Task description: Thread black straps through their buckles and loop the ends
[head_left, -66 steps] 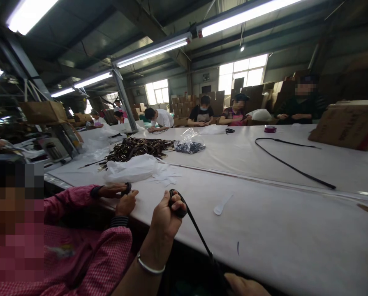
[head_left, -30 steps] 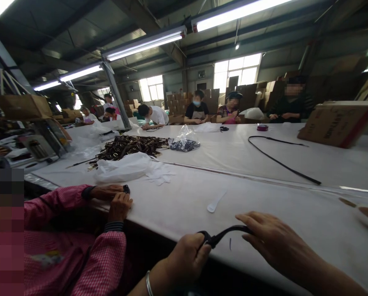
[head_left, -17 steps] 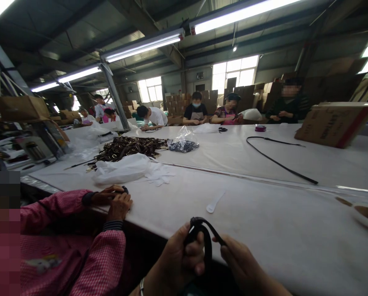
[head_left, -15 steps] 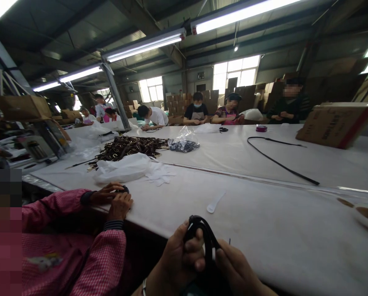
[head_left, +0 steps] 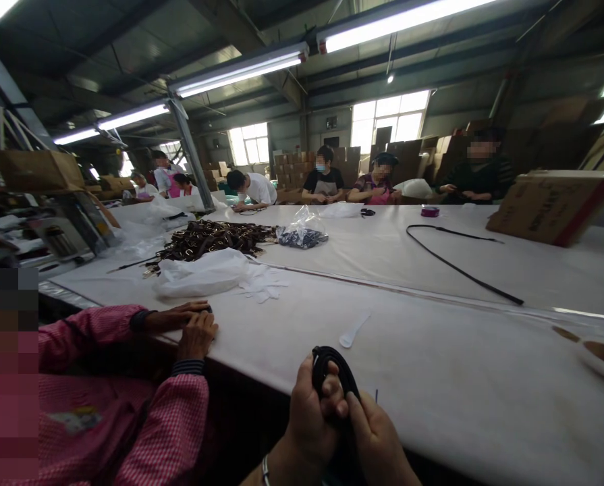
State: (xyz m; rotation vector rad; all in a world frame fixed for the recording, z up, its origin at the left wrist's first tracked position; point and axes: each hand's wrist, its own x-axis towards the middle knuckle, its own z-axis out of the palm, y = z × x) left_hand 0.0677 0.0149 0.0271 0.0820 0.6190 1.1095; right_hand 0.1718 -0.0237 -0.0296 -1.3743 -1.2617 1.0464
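A black strap (head_left: 336, 360) is wound in a layered loop just over the near table edge. My left hand (head_left: 312, 412) is closed around it, with fingers through the inside of the loop and the thumb at its left side. On the loop's right side, my right hand (head_left: 377, 435) pinches the layers between thumb and fingers. The strap's lower part is dark and partly hidden behind my hands. A white plastic spoon-shaped piece (head_left: 351, 334) lies on the table just beyond the loop.
A co-worker's hands (head_left: 196, 331) press a small dark item on the table at left. Beyond them lie a white plastic bag (head_left: 200, 273), a pile of dark straps with metal fittings (head_left: 210, 239) and a clear bag (head_left: 302, 236). A long black strap (head_left: 463, 268) and a carton (head_left: 549, 206) lie right.
The loop has become tighter, its layers now lying close together. My right hand has moved left and nearer to my left hand. The co-worker's hands have closed further over the small item.
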